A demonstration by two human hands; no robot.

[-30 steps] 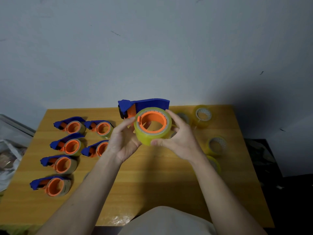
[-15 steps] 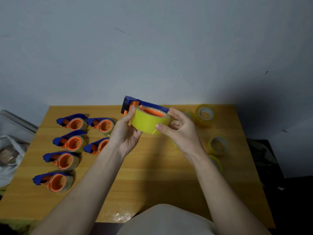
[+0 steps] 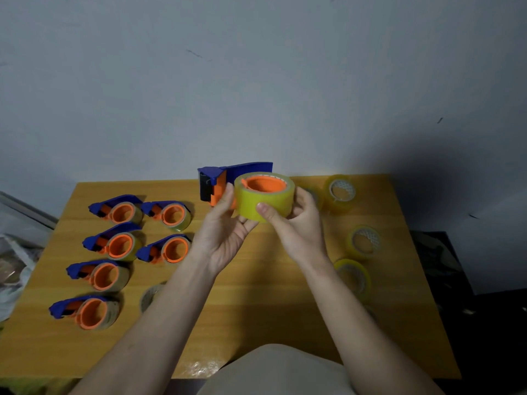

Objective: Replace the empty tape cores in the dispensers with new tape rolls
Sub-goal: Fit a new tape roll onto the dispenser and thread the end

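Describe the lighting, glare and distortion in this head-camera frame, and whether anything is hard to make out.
Head view: light is uneven, with the right side in heavy shadow, so the tape rolls there look dim; a small glare patch sits on the near table edge; wide-angle bending curves the table edges and spreads the forearms; the yellow roll and both hands, left and right, are sharp.

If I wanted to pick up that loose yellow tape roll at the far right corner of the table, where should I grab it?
Grip the far-right tape roll across its yellow outer band, coming from above. It lies flat with its hole facing up, apart from its neighbours, so the curved sides look free for fingers.
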